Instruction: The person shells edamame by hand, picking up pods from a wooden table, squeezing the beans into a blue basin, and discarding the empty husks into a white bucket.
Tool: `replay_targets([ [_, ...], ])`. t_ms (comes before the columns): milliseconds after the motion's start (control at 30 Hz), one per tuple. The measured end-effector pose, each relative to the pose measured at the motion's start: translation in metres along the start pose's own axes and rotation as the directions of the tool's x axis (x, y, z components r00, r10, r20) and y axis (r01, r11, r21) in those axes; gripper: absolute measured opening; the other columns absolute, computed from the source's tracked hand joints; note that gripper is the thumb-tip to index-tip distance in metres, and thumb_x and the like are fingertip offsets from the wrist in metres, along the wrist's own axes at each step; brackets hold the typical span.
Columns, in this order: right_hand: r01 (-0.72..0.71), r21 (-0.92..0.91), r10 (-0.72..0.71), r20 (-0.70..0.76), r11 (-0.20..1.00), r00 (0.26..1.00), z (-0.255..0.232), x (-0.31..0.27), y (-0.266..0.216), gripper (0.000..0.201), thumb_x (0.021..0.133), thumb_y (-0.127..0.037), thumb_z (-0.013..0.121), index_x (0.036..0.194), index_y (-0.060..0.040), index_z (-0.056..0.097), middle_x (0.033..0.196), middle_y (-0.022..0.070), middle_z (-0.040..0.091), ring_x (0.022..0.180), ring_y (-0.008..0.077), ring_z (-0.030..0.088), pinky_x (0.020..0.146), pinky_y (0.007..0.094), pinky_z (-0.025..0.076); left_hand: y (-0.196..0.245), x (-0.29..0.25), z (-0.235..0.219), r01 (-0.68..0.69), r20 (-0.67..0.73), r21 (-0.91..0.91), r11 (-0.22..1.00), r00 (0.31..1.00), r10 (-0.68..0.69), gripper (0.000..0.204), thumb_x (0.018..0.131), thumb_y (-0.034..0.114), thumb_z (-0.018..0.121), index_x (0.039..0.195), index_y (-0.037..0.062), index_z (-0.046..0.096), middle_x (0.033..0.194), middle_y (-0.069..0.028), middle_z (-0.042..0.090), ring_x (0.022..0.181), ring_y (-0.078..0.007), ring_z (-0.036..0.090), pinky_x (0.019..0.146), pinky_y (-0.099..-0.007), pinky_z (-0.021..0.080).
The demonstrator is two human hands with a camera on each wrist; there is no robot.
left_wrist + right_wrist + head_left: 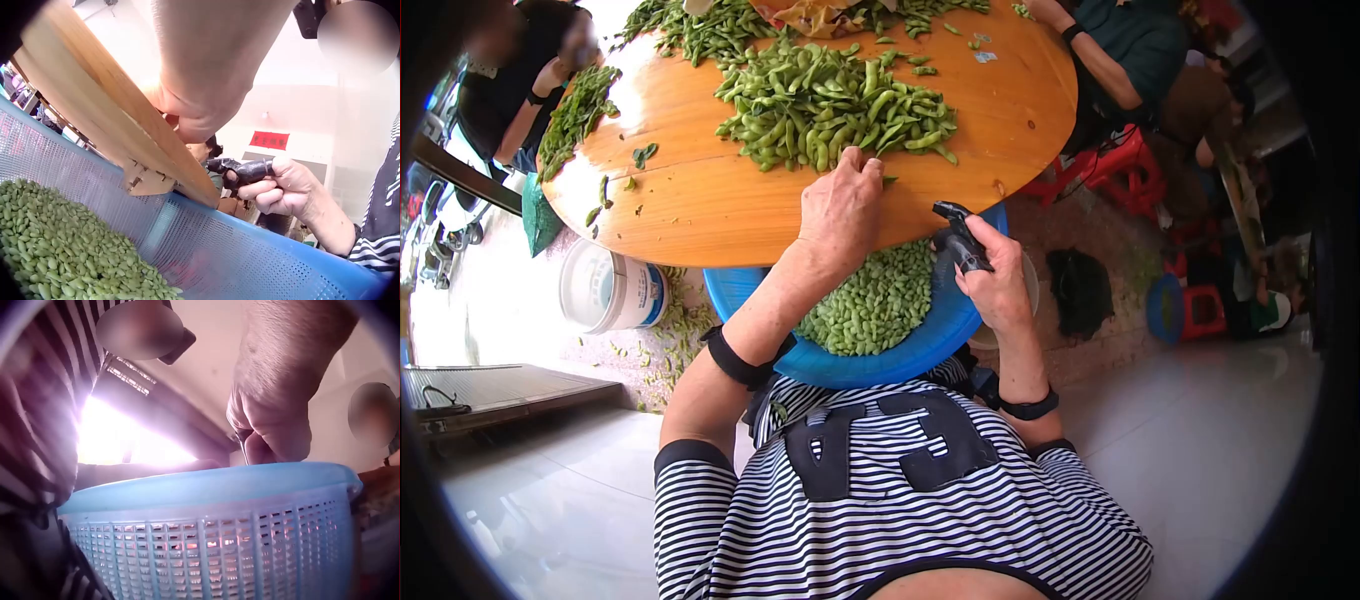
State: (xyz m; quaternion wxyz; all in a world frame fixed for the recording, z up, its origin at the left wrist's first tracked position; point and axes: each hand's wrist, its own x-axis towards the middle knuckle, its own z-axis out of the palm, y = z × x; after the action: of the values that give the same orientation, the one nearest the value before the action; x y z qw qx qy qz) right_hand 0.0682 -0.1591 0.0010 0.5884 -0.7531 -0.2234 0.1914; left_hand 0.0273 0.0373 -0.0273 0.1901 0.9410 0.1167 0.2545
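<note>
My left hand (840, 205) reaches over the table's near edge to the front of a heap of green edamame pods (820, 105). Its fingers are curled down and the fingertips are hidden; a bit of green shows beside them, and I cannot tell whether they pinch a pod. My right hand (997, 275) grips a black tubular tool (250, 172) with a narrow tip, held up over the right rim of a blue mesh basket (840, 375). Shelled green beans (875, 300) lie in the basket, below and between both hands.
The round wooden table (700, 215) overhangs the basket. More pods (580, 115) lie at its left edge, with further heaps at the back. A white bucket (605, 290) stands on the floor at left, husks beside it. Other people sit around the table; red stools (1125, 170) stand at right.
</note>
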Motion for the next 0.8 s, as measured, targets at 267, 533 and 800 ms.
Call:
replay_targets([
  [267, -0.216, 0.624, 0.013, 0.314, 0.751, 0.949, 0.009, -0.003, 0.006, 0.035, 0.083, 0.005, 0.04, 0.114, 0.0056, 0.056, 0.075, -0.0002, 0.051, 0.055, 0.0026, 0.038, 0.043, 0.0174, 0.029, 0.021, -0.032, -0.032, 0.485, 0.462, -0.833, 0.264, 0.874, -0.148, 0.009, 0.088, 0.001, 0.062, 0.096, -0.0007, 0.06, 0.071, -0.0016, 0.062, 0.058, -0.0086, 0.053, 0.054, -0.0247, 0.044],
  [533, -0.315, 0.747, -0.065, 0.431, 0.585, 0.9, 0.006, -0.002, 0.012, 0.031, 0.089, -0.003, 0.046, 0.118, 0.0042, 0.053, 0.086, 0.004, 0.054, 0.057, 0.003, 0.032, 0.044, 0.0152, 0.027, 0.034, -0.053, -0.014, 0.149, 0.052, -0.86, 0.489, 0.977, -0.207, 0.008, 0.088, -0.004, 0.061, 0.09, 0.0007, 0.056, 0.08, 0.0003, 0.059, 0.068, -0.0045, 0.055, 0.059, -0.0197, 0.045],
  [800, -0.334, 0.783, -0.107, 0.45, 0.525, 0.886, 0.004, -0.003, 0.027, 0.046, 0.084, -0.022, 0.065, 0.121, 0.0019, 0.052, 0.104, 0.0099, 0.058, 0.062, 0.0039, 0.033, 0.047, 0.0127, 0.028, 0.035, -0.058, 0.0, 0.067, -0.077, -0.745, 0.664, 0.98, -0.184, 0.009, 0.087, -0.01, 0.059, 0.091, -0.0027, 0.055, 0.08, -0.0041, 0.06, 0.073, -0.0086, 0.062, 0.066, -0.0223, 0.05],
])
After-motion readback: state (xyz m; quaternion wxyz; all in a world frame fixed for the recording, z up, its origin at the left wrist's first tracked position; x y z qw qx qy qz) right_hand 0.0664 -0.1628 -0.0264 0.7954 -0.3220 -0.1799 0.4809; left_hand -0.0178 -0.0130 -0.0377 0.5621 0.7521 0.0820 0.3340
